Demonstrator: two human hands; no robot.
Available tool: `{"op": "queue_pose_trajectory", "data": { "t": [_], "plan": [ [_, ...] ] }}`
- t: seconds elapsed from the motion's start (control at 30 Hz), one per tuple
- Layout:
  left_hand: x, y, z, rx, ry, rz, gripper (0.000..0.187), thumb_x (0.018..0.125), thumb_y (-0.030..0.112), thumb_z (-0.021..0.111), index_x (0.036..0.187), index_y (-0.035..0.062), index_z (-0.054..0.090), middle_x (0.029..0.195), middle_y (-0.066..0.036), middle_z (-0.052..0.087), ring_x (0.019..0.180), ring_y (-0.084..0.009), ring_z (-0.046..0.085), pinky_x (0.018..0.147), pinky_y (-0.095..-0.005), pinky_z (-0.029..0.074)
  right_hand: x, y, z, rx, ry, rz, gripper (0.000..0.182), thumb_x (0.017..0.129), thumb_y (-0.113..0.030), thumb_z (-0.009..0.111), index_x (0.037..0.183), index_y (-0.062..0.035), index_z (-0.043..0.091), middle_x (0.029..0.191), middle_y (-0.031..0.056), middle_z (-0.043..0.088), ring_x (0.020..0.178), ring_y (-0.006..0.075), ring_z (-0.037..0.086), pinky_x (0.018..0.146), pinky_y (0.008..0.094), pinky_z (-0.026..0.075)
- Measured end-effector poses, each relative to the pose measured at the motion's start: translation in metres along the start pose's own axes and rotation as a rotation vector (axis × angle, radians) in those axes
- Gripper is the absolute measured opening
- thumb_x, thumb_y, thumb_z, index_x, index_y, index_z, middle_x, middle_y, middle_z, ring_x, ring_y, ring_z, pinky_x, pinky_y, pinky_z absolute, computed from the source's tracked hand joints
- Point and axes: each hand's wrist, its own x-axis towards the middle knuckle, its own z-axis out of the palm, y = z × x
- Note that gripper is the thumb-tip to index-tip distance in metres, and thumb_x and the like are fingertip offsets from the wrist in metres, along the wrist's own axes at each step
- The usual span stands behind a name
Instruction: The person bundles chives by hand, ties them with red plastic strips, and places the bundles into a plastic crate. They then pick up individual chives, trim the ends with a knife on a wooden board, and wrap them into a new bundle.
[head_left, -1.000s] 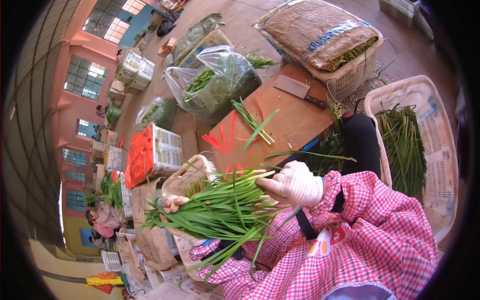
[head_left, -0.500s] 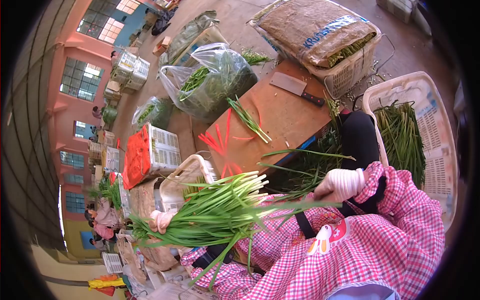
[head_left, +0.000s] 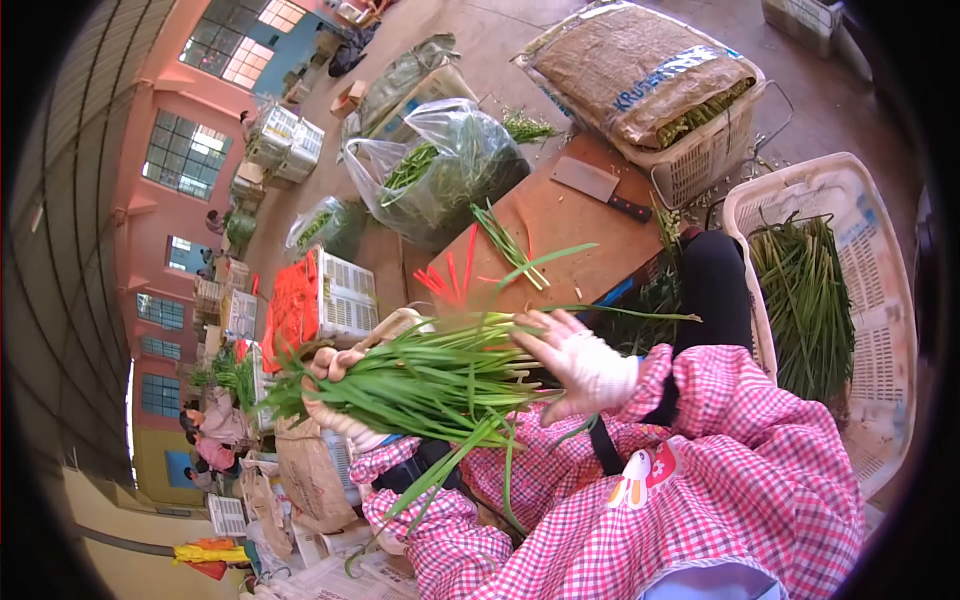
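A thick bundle of garlic chives (head_left: 430, 375) lies across my lap, its leafy ends to the left and its pale stems to the right. My left hand (head_left: 338, 388), in a light glove, is closed around the leafy part. At the stem end, my right hand (head_left: 580, 362) has its fingers spread, with the fingertips right at the chives; white wrapping covers its palm and wrist. Beyond them stands a wooden board (head_left: 590, 235), bearing a cleaver (head_left: 585, 180), a few loose chives (head_left: 512, 250) and red ties (head_left: 458, 275).
To the right is a white crate (head_left: 880, 240) of darker chives (head_left: 800, 300). A sack-covered basket (head_left: 640, 75) stands behind the board, and a clear plastic bag (head_left: 450, 160) of greens sits to its left. A red-covered crate (head_left: 345, 295) is at left. Other people (head_left: 215, 430) sit farther off.
My right hand has moved left from beside my knee to the bundle's stem end, and its fingers have spread. A loose leaf has shifted toward the board. My left hand keeps its grip.
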Motion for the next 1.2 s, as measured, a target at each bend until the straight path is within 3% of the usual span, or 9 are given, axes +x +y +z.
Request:
{"op": "queue_pose_trajectory", "data": {
  "t": [0.27, 0.57, 0.67, 0.7, 0.87, 0.97, 1.07, 1.13, 1.2],
  "plan": [
    [0.004, -0.073, 0.078, 0.406, 0.393, -0.060, 0.016, 0.082, 0.023, 0.063, 0.087, 0.0084, 0.060, 0.070, -0.005, 0.062, 0.070, -0.0222, 0.063, 0.072, -0.0403, 0.054, 0.017, -0.021, 0.004, 0.460, 0.073, -0.010, 0.123, 0.053, -0.040, 0.085, 0.145, 0.0018, 0.015, 0.145, 0.0285, 0.027, 0.137, 0.0397, 0.025, 0.112, 0.0479, 0.022],
    [0.006, -0.151, 0.092, 0.767, 0.072, -0.120, 0.035, 0.076, 0.005, 0.069, 0.110, 0.0021, 0.059, 0.102, -0.005, 0.063, 0.090, -0.0165, 0.060, 0.083, -0.0314, 0.050, 0.036, -0.019, 0.003, 0.689, 0.456, 0.265, 0.104, 0.060, -0.025, 0.073, 0.145, 0.0005, 0.019, 0.132, 0.0278, 0.045, 0.127, 0.0360, 0.043, 0.105, 0.0358, 0.035],
    [0.005, -0.169, 0.082, 0.838, 0.039, -0.252, 0.034, 0.073, 0.006, 0.072, 0.106, 0.0013, 0.062, 0.104, -0.004, 0.063, 0.091, -0.0159, 0.060, 0.082, -0.0314, 0.049, 0.034, -0.035, -0.038, 0.595, 0.201, 0.644, 0.094, 0.061, -0.030, 0.074, 0.140, -0.0033, 0.030, 0.121, 0.0285, 0.052, 0.117, 0.0372, 0.051, 0.099, 0.0376, 0.041],
    [0.001, -0.174, 0.098, 1.044, -0.067, -0.062, 0.034, 0.072, 0.006, 0.073, 0.105, 0.0019, 0.063, 0.103, -0.004, 0.064, 0.089, -0.0157, 0.060, 0.081, -0.0311, 0.049, 0.037, -0.019, -0.018, 0.520, 0.235, 0.630, 0.090, 0.062, -0.031, 0.075, 0.137, -0.0036, 0.034, 0.120, 0.0272, 0.054, 0.116, 0.0371, 0.052, 0.099, 0.0379, 0.042],
    [-0.004, -0.179, 0.113, 1.062, -0.149, -0.193, 0.041, 0.076, 0.005, 0.070, 0.116, 0.0017, 0.059, 0.108, -0.005, 0.063, 0.097, -0.0164, 0.059, 0.085, -0.0315, 0.048, 0.039, 0.023, 0.007, 0.531, 0.313, 0.586, 0.082, 0.066, -0.031, 0.078, 0.134, -0.0044, 0.040, 0.122, 0.0185, 0.057, 0.116, 0.0309, 0.053, 0.099, 0.0364, 0.042],
    [-0.005, -0.179, 0.109, 1.205, -0.348, -0.149, 0.066, 0.074, 0.001, 0.068, 0.133, 0.0041, 0.040, 0.112, -0.008, 0.061, 0.097, -0.0176, 0.061, 0.086, -0.0317, 0.048, 0.055, 0.068, 0.045, 1.380, 0.553, 0.157, 0.052, 0.080, -0.011, 0.073, 0.127, -0.0062, 0.052, 0.123, 0.0056, 0.058, 0.112, 0.0147, 0.053, 0.098, 0.0322, 0.043],
    [-0.011, -0.167, 0.126, 0.901, -0.466, -0.144, 0.067, 0.074, -0.004, 0.065, 0.135, 0.0043, 0.037, 0.110, -0.011, 0.061, 0.099, -0.0220, 0.061, 0.087, -0.0340, 0.049, 0.038, 0.051, 0.002, 1.369, 0.436, 0.043, 0.045, 0.083, -0.016, 0.071, 0.123, -0.0064, 0.054, 0.114, 0.0038, 0.061, 0.106, 0.0134, 0.055, 0.093, 0.0326, 0.046],
    [-0.020, -0.147, 0.128, 1.082, -0.480, 0.128, 0.035, 0.089, 0.015, 0.061, 0.119, -0.0016, 0.056, 0.111, -0.011, 0.062, 0.098, -0.0222, 0.060, 0.089, -0.0333, 0.047, 0.034, 0.055, -0.010, 1.457, 0.409, 0.081, 0.039, 0.084, -0.021, 0.070, 0.118, -0.0055, 0.057, 0.105, 0.0032, 0.064, 0.097, 0.0128, 0.058, 0.085, 0.0317, 0.048],
    [-0.018, -0.111, 0.127, 1.085, -0.332, -0.007, 0.037, 0.087, 0.012, 0.061, 0.120, -0.0028, 0.056, 0.116, -0.011, 0.060, 0.106, -0.0216, 0.057, 0.095, -0.0329, 0.043, 0.032, 0.045, -0.042, 1.350, 0.275, 0.199, 0.036, 0.086, -0.022, 0.067, 0.115, -0.0035, 0.057, 0.097, 0.0034, 0.063, 0.091, 0.0133, 0.059, 0.078, 0.0294, 0.049]
  ]
}}
